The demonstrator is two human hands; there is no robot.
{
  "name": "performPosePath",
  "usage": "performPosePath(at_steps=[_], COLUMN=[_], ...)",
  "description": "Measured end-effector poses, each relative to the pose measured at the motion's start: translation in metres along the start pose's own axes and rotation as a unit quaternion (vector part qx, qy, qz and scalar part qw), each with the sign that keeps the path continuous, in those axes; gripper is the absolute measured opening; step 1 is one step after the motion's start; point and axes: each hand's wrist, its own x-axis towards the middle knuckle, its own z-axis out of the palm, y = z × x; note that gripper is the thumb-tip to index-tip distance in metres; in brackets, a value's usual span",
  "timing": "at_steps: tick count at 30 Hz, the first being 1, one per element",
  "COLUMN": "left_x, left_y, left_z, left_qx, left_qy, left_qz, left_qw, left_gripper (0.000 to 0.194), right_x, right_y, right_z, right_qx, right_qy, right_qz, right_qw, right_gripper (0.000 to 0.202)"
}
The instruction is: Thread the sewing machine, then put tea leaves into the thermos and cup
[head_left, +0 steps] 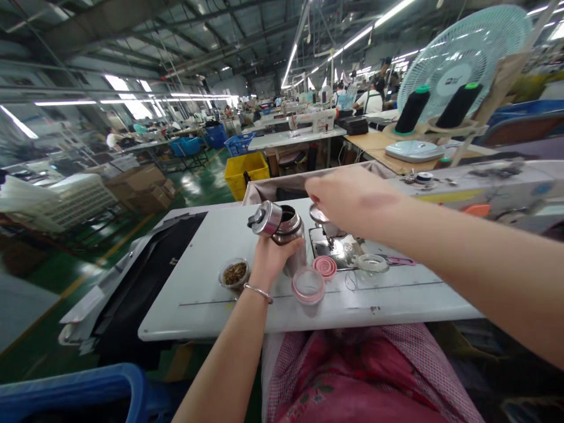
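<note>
My left hand is wrapped round a steel thermos, which stands uncapped on the white sewing table. Its metal cap with a dark loop sits tilted beside the mouth, just above my left fingers. Raised over the sewing machine's needle area, my right hand is curled with its fingertips mostly hidden. A shiny rounded metal piece shows below it; whether I hold it is unclear. Near the thermos are a jar of dried brown bits, a clear pink-rimmed cup and a pink ringed lid.
A clear glass lid or dish and pink-handled scissors lie at right. Black fabric hangs over the left edge. Beyond are a yellow bin, thread cones and a fan. A blue basket stands lower left.
</note>
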Motion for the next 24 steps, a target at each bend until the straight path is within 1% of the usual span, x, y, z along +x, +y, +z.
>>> performPosePath(at_steps=[1,3,5,7,9,11,13,15,16,17,18,19,20,21,22,24], left_x=[-0.002,-0.006,-0.011,-0.014,-0.019,-0.028,-0.045,-0.069,-0.082,-0.095,-0.107,-0.118,-0.126,-0.131,-0.134,-0.133], left_y=[0.002,0.003,0.0,-0.006,-0.012,-0.015,-0.013,-0.01,-0.011,-0.014,-0.02,-0.03,-0.042,-0.056,-0.072,-0.1], left_z=[-0.001,0.0,0.004,0.01,0.016,0.019,0.015,0.002,-0.006,-0.016,-0.026,-0.036,-0.046,-0.054,-0.061,-0.069], left_qx=[0.008,0.016,0.023,0.037,0.048,0.05,0.053,0.084,0.108,0.133,0.152,0.165,0.168,0.162,0.147,0.086], left_qy=[0.009,0.021,0.03,0.061,0.104,0.128,0.123,0.117,0.126,0.152,0.196,0.251,0.303,0.336,0.345,0.296], left_qz=[0.002,-0.008,-0.014,-0.028,-0.039,-0.038,-0.017,0.011,0.029,0.05,0.065,0.07,0.056,0.026,-0.015,-0.104], left_qw=[1.0,1.0,0.999,0.997,0.993,0.99,0.991,0.99,0.986,0.978,0.967,0.951,0.936,0.927,0.927,0.946], left_gripper=[0.041,0.038,0.039,0.048,0.062,0.075,0.084,0.08,0.073,0.065,0.059,0.056,0.058,0.065,0.074,0.091], right_x=[-0.013,-0.03,-0.036,-0.033,-0.027,-0.022,-0.02,-0.023,-0.028,-0.034,-0.041,-0.049,-0.058,-0.067,-0.075,-0.087], right_y=[0.003,0.009,0.013,0.015,0.013,0.01,0.008,0.009,0.01,0.011,0.012,0.012,0.012,0.01,0.006,-0.006], right_z=[0.016,0.058,0.103,0.143,0.173,0.19,0.197,0.197,0.195,0.192,0.189,0.187,0.183,0.179,0.173,0.157], right_qx=[-0.004,0.003,0.036,0.073,0.111,0.136,0.146,0.163,0.174,0.188,0.198,0.205,0.212,0.227,0.244,0.284], right_qy=[-0.024,-0.053,-0.064,-0.08,-0.086,-0.082,-0.077,-0.068,-0.058,-0.045,-0.026,-0.009,0.012,0.04,0.069,0.112], right_qz=[0.011,0.031,0.048,0.046,0.035,0.027,0.021,0.013,0.011,0.012,0.019,0.028,0.041,0.053,0.069,0.063], right_qw=[1.0,0.998,0.996,0.993,0.989,0.987,0.986,0.984,0.983,0.981,0.98,0.978,0.976,0.972,0.965,0.95], right_gripper=[0.013,0.013,0.012,0.012,0.012,0.012,0.013,0.013,0.014,0.014,0.016,0.018,0.019,0.02,0.023,0.029])
